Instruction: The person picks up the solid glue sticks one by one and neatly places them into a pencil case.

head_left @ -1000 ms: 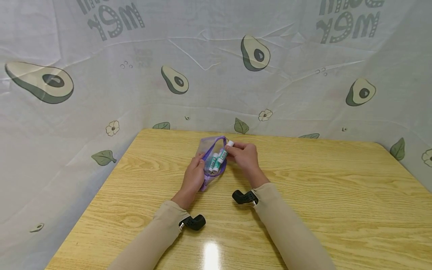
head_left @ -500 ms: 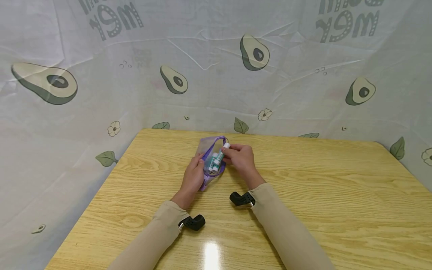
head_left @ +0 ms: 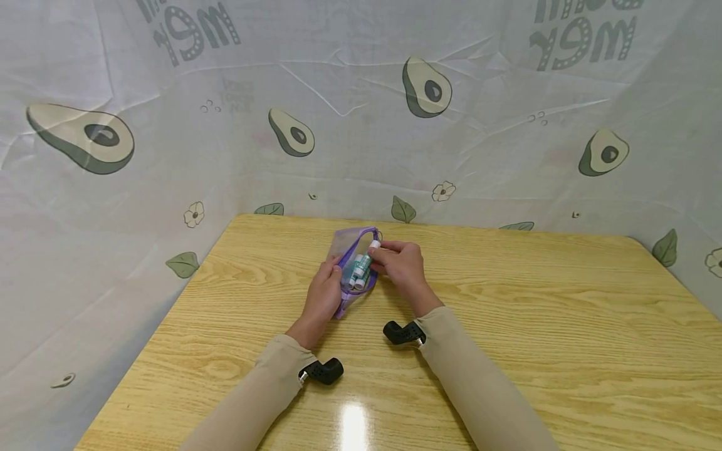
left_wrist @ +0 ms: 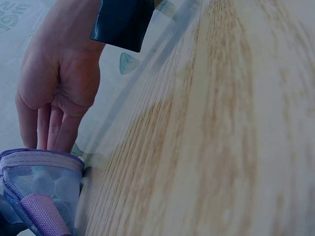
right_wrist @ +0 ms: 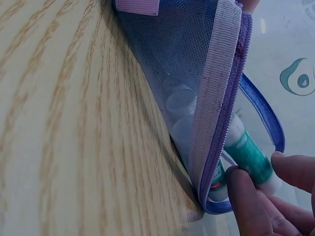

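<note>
A purple-edged mesh zip pouch [head_left: 345,240] lies on the table with its mouth unzipped. My left hand [head_left: 323,293] grips its left side, thumb on the rim. My right hand [head_left: 403,266] pinches a glue stick [head_left: 363,265], white-capped with a green label, at the pouch's mouth. In the right wrist view, thumb and fingers hold that glue stick [right_wrist: 249,156] by one end, while its other end sits behind the zip edge. More glue sticks [head_left: 360,284] lie inside the pouch, partly hidden. The left wrist view shows the right hand [left_wrist: 59,83] behind the pouch rim.
The wooden table [head_left: 536,313] extends to both sides and towards me. Behind it hangs a pale cloth [head_left: 350,156] printed with avocados. A black wrist mount [head_left: 326,371] sticks out at the left cuff, another black mount [head_left: 403,332] at the right.
My right hand has moved slightly left and down, bringing the pinched glue stick further into the pouch over the others. The left hand and the pouch have stayed in place.
</note>
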Motion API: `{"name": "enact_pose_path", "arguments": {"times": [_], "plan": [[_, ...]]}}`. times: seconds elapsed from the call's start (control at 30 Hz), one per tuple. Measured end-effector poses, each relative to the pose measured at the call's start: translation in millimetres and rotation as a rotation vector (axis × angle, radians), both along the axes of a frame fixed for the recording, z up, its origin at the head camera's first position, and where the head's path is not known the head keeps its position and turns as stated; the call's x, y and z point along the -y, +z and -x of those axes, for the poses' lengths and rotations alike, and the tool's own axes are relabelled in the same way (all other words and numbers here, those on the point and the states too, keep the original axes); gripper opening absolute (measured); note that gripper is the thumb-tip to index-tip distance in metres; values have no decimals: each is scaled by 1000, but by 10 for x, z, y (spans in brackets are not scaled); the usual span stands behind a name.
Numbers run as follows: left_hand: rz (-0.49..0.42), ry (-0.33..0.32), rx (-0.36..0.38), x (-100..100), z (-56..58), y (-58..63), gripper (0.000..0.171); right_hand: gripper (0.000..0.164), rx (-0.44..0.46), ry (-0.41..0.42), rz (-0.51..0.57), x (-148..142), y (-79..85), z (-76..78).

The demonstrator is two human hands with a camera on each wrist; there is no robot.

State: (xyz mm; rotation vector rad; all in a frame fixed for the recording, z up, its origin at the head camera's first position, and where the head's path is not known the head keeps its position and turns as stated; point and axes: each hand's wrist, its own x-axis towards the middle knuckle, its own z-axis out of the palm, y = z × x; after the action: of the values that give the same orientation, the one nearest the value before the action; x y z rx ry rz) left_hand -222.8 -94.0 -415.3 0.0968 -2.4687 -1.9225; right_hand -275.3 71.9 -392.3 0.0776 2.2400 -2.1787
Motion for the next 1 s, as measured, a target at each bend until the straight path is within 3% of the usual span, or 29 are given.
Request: {"name": "enact_pose_path", "arguments": {"times": [1.0], "plan": [[2, 4, -2, 8, 9, 10, 51, 40, 31, -58, 34, -164, 43, 53]]}}
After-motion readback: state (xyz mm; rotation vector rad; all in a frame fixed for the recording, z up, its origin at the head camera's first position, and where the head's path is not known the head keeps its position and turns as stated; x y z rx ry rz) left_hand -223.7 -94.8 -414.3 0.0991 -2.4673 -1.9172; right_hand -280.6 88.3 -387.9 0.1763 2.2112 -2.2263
